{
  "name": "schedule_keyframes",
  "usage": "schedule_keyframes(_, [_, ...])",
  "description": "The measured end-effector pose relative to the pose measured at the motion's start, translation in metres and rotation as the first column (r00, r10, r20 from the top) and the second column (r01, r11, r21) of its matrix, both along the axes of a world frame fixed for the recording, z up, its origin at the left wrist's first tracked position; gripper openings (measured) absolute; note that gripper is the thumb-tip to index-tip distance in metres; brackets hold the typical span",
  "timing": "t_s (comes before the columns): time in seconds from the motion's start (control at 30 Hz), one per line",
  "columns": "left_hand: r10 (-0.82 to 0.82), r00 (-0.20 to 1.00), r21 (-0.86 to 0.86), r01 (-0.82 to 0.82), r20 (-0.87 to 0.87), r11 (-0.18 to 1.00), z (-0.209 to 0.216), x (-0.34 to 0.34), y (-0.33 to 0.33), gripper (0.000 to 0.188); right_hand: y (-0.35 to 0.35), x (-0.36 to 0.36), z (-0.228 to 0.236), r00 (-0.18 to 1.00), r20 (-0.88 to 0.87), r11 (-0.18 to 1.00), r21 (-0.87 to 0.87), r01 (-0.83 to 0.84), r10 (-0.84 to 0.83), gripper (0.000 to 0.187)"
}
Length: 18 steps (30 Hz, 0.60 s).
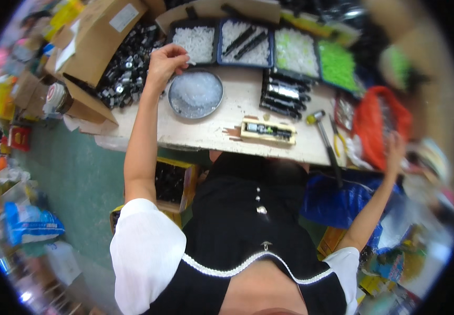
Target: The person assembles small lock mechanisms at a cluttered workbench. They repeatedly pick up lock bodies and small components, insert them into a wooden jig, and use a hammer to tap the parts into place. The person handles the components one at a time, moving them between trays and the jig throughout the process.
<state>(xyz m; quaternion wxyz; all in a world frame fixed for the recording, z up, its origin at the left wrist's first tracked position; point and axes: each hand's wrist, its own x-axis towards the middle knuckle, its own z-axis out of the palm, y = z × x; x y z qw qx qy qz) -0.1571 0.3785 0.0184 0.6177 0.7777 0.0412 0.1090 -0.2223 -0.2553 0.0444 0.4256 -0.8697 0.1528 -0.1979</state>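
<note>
My left hand (165,65) is raised over the back left of the table, its thumb and fingers pinching a small white plastic piece (191,61). Just right of and below it sits a round metal bowl (170,100) of small clear pieces. At the far right, my right hand (394,151) reaches to the edge of a red plastic bag (369,123); motion smears its fingers, so I cannot tell whether they grip anything. Between my hands, a cream-coloured block fixture (285,140) holds a black and silver part at the front edge.
Trays of white pieces (193,44) and green pieces (337,65) line the back. Black assembled parts (285,94) lie stacked centrally. A hammer (324,136) and yellow-handled pliers (338,142) lie right. Cardboard boxes (103,37) and loose black parts (127,73) crowd the left.
</note>
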Motion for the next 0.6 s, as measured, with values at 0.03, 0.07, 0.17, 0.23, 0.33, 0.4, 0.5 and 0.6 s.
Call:
schedule_keyframes(0.03, [-0.008,1.000,0.088,0.007,0.002,0.996,-0.002,-0.013,-0.006,0.012,-0.001,0.000,-0.004,0.996,0.052,0.992,-0.108,-0.064,0.070,0.023])
schedule_keyframes(0.07, [-0.017,1.000,0.143,0.015,0.015,0.990,-0.015,-0.025,-0.011,0.010,-0.001,0.000,-0.010,0.985,0.095,0.968,-0.218,-0.123,0.146,0.024])
schedule_keyframes(0.17, [-0.089,0.970,0.367,0.000,0.225,0.930,-0.044,-0.058,-0.031,0.010,0.029,0.010,-0.013,0.929,0.150,0.804,-0.558,-0.203,0.339,0.027])
schedule_keyframes(0.23, [-0.137,0.952,0.476,-0.011,0.275,0.880,-0.047,-0.067,-0.044,0.010,0.064,0.010,-0.011,0.855,0.224,0.662,-0.731,-0.169,0.467,0.029])
schedule_keyframes(0.33, [-0.210,0.911,0.610,-0.057,0.356,0.790,-0.053,-0.065,-0.057,0.008,0.114,-0.003,-0.004,0.914,0.004,0.826,-0.429,-0.365,0.406,0.030])
schedule_keyframes(0.4, [-0.244,0.887,0.673,-0.096,0.393,0.734,-0.059,-0.061,-0.064,0.008,0.133,-0.006,-0.003,0.912,-0.140,0.835,-0.368,-0.410,0.386,0.028])
schedule_keyframes(0.5, [-0.286,0.870,0.750,-0.134,0.402,0.647,-0.069,-0.054,-0.070,0.008,0.140,-0.005,-0.017,0.893,-0.124,0.814,-0.374,-0.446,0.432,0.024])
schedule_keyframes(0.6, [-0.302,0.876,0.783,-0.128,0.377,0.608,-0.076,-0.050,-0.071,0.008,0.146,-0.009,-0.021,0.880,-0.154,0.813,-0.339,-0.473,0.448,0.024])
